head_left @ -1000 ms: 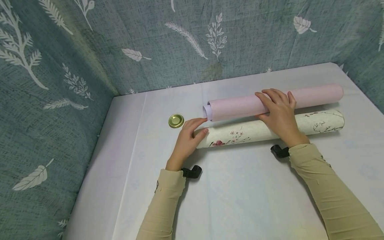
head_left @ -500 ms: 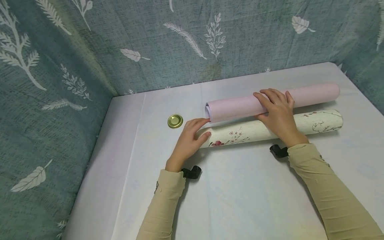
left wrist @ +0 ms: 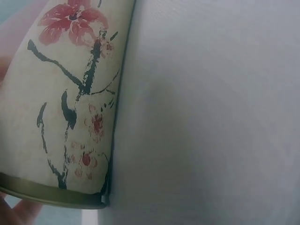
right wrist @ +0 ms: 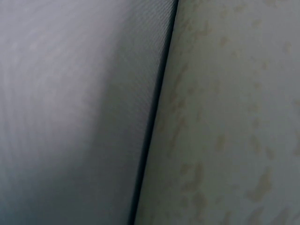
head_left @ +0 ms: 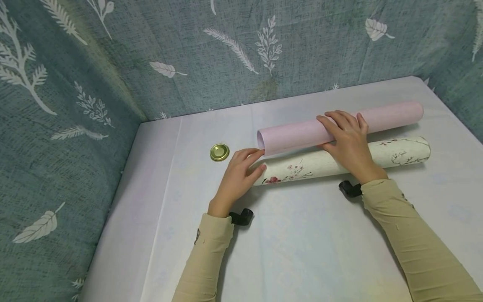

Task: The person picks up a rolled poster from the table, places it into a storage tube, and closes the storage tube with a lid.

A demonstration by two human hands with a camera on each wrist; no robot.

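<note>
A pale pink roll of sheet material (head_left: pixel 290 136) lies slantwise, its hollow left end facing my left hand (head_left: pixel 235 178). In front of it, nearly parallel, rests a cream tube (head_left: pixel 320 164) printed with red blossoms and dark branches. My right hand (head_left: pixel 349 144) grips the pink roll from above near its middle, the wrist crossing the tube. The left hand curls about the tube's left end, thumb on top, a fingertip touching the pink roll's end. The left wrist view shows the tube's greenish-gold rim (left wrist: pixel 56 199). What my right fingers do behind the roll is hidden.
A round gold lid (head_left: pixel 219 152) lies flat to the left of my left hand. White cloth (head_left: pixel 302 239) covers the table. Green leaf-patterned fabric (head_left: pixel 211 84) rises behind the table and on its left side. Each wrist carries a black camera (head_left: pixel 242 217).
The white inner layer that stuck out of the pink roll's left end has gone in. The roll and right hand have shifted slightly left; the left hand has edged right.
</note>
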